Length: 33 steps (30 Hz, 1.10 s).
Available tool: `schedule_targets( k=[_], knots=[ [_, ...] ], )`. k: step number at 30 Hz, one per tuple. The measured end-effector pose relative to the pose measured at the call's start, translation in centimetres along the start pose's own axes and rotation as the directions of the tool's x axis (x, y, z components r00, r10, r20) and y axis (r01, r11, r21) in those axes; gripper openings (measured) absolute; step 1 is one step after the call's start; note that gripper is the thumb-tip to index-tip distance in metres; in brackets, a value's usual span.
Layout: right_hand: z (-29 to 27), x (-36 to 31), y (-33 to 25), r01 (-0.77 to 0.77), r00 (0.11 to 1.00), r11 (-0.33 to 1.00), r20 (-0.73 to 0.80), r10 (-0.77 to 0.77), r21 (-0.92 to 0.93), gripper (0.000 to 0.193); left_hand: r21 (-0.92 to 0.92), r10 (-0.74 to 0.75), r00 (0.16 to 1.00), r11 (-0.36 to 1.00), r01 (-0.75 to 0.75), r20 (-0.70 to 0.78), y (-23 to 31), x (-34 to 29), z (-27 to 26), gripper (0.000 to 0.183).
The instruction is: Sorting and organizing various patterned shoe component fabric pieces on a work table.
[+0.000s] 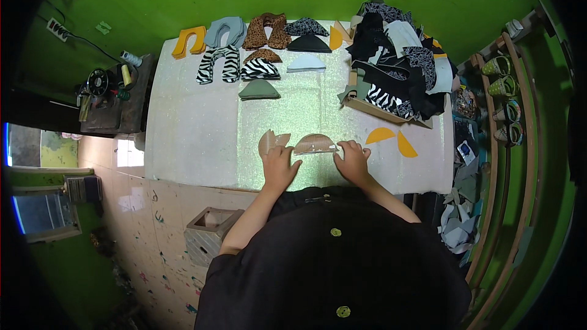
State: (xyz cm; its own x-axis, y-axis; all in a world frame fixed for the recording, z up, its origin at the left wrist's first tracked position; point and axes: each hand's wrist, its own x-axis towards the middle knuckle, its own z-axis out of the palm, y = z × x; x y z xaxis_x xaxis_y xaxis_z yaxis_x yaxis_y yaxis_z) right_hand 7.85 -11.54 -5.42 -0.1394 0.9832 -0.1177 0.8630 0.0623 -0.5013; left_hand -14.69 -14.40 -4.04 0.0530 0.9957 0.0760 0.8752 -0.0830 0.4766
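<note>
In front of me on the table lies a stack of brown half-moon pieces (316,142), its flat edge toward me and pale patches along it. My right hand (353,162) has the stack's right corner between thumb and fingers. My left hand (279,169) rests at the stack's left end, thumb and fingers apart. Beneath and just beyond its fingers are more brown pieces (273,141), fanned unevenly and partly covered by the hand. To the right of my right hand lie two yellow half-moon pieces, one flat (381,135) and one turned on end (406,145).
Cut stacks line the table's far side, including zebra-print arches (218,64), leopard-print arches (267,31) and a green half-moon stack (259,90). A cardboard box (385,114) overflowing with scraps stands back right. A sewing machine (98,82) is left; a wooden rack (510,55) holds footwear.
</note>
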Motion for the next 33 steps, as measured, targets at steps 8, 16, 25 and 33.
schedule_targets(
  k=[8,16,25,33],
  knots=[
    [1.0,0.9,0.8,0.054,0.998,0.998,0.016,-0.055,0.021,0.022,-0.014,0.032,0.999,0.999,-0.032,-0.006,-0.8,0.8,0.7,0.024],
    [-0.7,0.0,-0.4,-0.005,0.999,1.000,0.034,0.005,-0.022,0.065,-0.059,-0.122,0.988,0.991,0.117,-0.094,-1.9,-0.2,-0.7,0.055],
    [-1.7,0.5,-2.2,0.075,0.997,0.990,-0.041,-0.071,0.119,0.055,-0.246,-0.603,0.790,0.754,0.610,0.110,-6.5,0.2,0.0,0.038],
    [-1.9,1.4,-3.5,0.147,0.989,0.944,-0.017,-0.149,0.297,0.051,-0.888,-0.416,0.883,0.291,0.356,0.218,-5.4,0.7,-3.8,0.017]
  ],
)
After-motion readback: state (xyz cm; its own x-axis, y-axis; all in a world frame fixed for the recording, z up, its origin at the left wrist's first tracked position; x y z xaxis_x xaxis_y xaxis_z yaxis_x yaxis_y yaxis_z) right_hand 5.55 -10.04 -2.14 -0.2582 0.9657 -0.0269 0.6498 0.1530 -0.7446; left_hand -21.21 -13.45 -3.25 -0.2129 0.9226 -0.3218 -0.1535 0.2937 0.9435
